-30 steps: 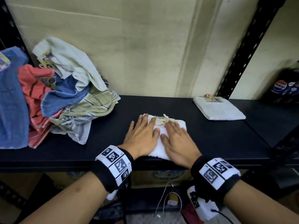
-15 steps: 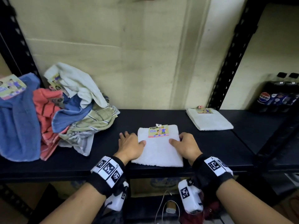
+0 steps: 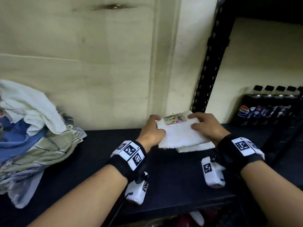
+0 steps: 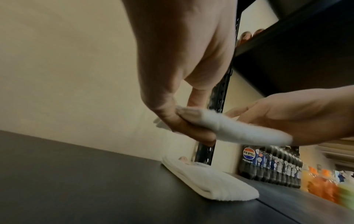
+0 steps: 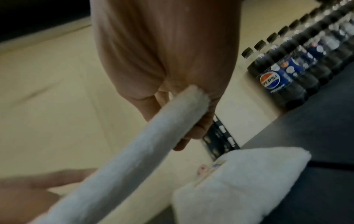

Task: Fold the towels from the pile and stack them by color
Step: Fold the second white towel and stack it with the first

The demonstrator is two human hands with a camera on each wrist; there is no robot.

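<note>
Half a second ago the folded white towel (image 3: 182, 132) lay flat at the shelf's front edge between both hands; now it is lifted, carried to right of centre in the head view, above the second folded white towel (image 4: 208, 184). It is a thick, neat rectangle with a colourful label at its far edge. The left hand (image 3: 151, 131) pinches its left side, the right hand (image 3: 207, 126) grips its right side
</note>
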